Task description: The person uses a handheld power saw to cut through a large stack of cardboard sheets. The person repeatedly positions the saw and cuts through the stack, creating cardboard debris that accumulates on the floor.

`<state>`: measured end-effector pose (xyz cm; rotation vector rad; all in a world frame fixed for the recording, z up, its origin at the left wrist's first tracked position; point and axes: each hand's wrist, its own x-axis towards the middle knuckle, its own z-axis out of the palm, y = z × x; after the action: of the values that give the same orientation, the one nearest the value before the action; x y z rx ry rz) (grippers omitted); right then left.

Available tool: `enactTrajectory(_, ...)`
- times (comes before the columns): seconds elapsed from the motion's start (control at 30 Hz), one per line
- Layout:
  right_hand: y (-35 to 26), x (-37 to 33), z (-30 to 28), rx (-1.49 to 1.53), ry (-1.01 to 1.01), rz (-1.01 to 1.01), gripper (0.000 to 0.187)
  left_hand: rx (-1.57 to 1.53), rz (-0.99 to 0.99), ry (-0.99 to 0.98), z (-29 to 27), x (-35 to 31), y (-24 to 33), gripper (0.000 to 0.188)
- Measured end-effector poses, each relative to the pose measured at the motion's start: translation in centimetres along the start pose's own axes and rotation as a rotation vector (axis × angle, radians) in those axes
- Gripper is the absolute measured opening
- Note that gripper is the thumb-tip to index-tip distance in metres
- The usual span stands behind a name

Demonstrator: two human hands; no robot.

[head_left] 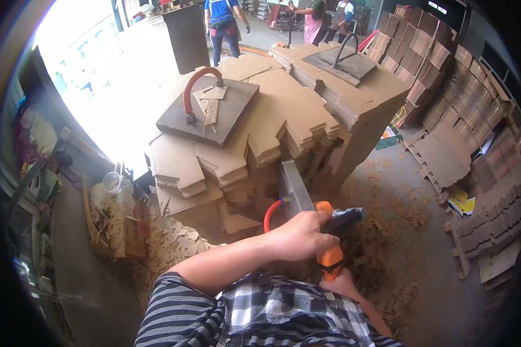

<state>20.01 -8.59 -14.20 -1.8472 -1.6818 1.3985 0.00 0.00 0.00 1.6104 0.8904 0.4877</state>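
Both my hands are on an orange and black hand-held power tool (330, 256) with a long, straight metal guide (297, 186) and a red hose (270, 215). My left hand (302, 236) wraps over its front, beside a black cylindrical part. Lower down, my right hand (340, 283) grips the rear end, its fingers partly hidden. The guide points away from me at the notched near edge of a stack of die-cut cardboard sheets (298, 107). On the stack lies a dark slab (237, 110) with a red curved handle (192, 87) and cardboard offcuts (212, 110).
A second dark slab (353, 68) rests on the adjoining cardboard stack (367, 98). Cardboard scraps (176, 243) litter the floor around my feet. A bin of scraps (113, 225) stands left; bundled cardboard (474, 110) lines the right. Several people (223, 23) are at the back.
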Motion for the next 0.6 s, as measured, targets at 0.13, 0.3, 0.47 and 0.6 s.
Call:
enactTrajectory(0.13, 4.3, 1.5, 2.5, 0.083, 0.103, -0.167, 0.046, 0.018, -0.135, -0.051, 0.4, 0.2, -0.9, 0.027)
enactTrajectory(0.3, 10.3, 2.3, 3.3, 0.077, 0.191, -0.281, 0.048, 0.167, 0.034, -0.055, 3.3, -0.1, -2.8, 0.03)
enactTrajectory(0.47, 3.4, -0.3, -0.1, 0.005, 0.142, -0.233, 0.031, 0.13, 0.071, 0.007, 2.8, 0.0, 0.2, 0.026)
enactTrajectory(0.6, -0.1, 0.6, -0.5, 0.147, 0.017, 0.051, 0.018, -0.104, -0.056, 0.122, 0.2, 1.0, 0.0, 0.027)
